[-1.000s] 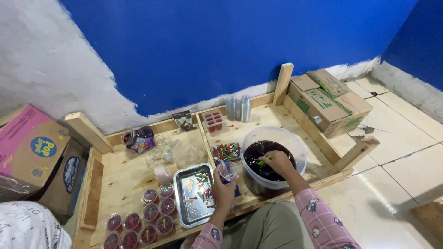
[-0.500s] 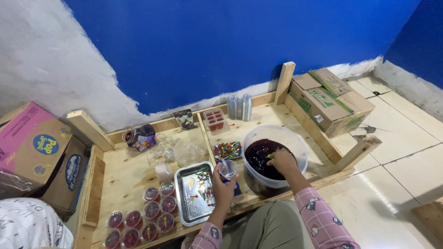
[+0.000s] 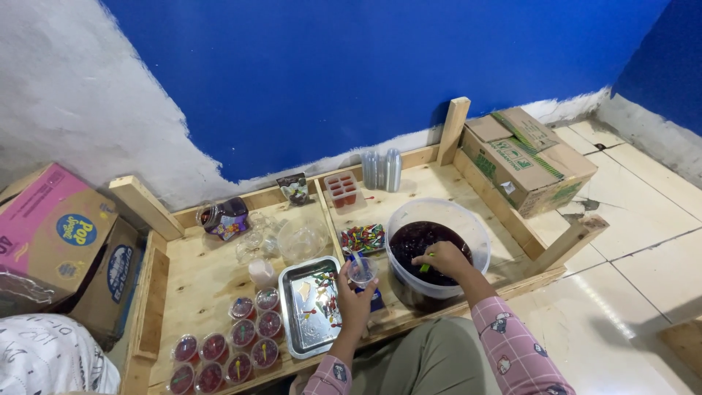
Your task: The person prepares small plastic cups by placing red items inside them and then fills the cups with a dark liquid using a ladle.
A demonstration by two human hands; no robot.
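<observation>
Left hand [image 3: 355, 296] grips a small clear cup [image 3: 360, 271] just beside the white bucket [image 3: 468, 223]. Right hand [image 3: 442, 260] is inside the bucket, closed around a green spoon [image 3: 425, 268] over dark jelly [image 3: 420, 238].

— What crowds the front edge of the wooden table [image 3: 205, 281]?

— A cluster of filled red cups [image 3: 227, 347] sits at the near left corner, with a metal tray [image 3: 311, 307] just beside it. The left hand [image 3: 355, 296] holds a small clear cup [image 3: 360, 272] over the tray's right rim, and the right hand [image 3: 442, 257] is inside the white bucket [image 3: 439, 249], which takes up the near right.

— Any open boards?

— Bare wood shows left of the tray, between the red cups and a dark jar [image 3: 223, 217]. Another strip runs behind the bucket, before a stack of clear cups [image 3: 382, 168] and a cardboard box [image 3: 523, 157].
</observation>
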